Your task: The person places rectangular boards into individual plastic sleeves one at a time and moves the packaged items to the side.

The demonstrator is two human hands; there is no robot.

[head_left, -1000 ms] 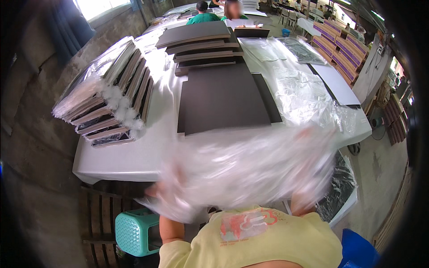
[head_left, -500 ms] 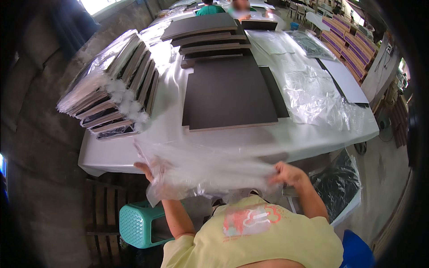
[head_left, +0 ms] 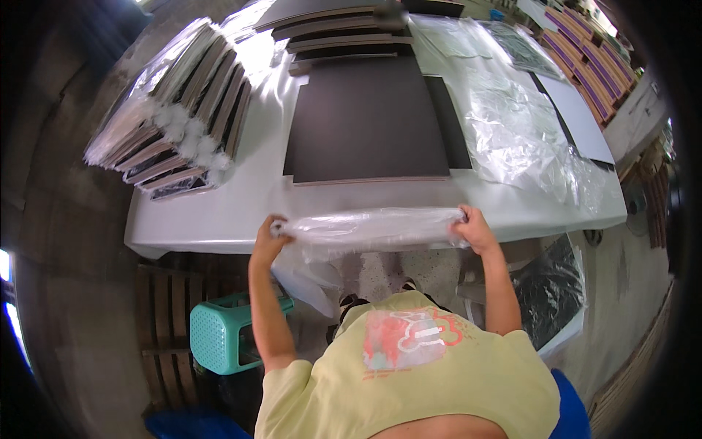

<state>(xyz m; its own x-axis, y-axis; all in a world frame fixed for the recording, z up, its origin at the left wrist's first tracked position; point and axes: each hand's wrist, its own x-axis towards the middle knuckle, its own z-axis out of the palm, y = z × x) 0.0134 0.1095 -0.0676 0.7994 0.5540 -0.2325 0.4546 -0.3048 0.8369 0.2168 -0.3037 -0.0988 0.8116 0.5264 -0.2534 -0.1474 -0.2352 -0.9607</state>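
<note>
A clear plastic bag [head_left: 373, 225] is stretched sideways over the near edge of the table. My left hand [head_left: 272, 240] is closed on its left end, and my right hand [head_left: 474, 230] grips the right end. Part of the plastic hangs below the table edge beside my left forearm. Just beyond the bag lies a flat dark panel [head_left: 369, 121] with light brown edges, resting on other dark panels. My hands and the bag stay apart from it.
At the left, several panels in plastic film [head_left: 175, 117] lie stacked. More dark panels [head_left: 336, 36] are piled behind. Loose clear film [head_left: 512, 124] covers the table's right side beside a white sheet [head_left: 574, 117]. A green stool [head_left: 216, 336] stands on the floor at my left.
The loosely billowing bag is now drawn into a narrower, taut band between my hands. Both hands have moved forward, up to the table edge, and the view has tilted down.
</note>
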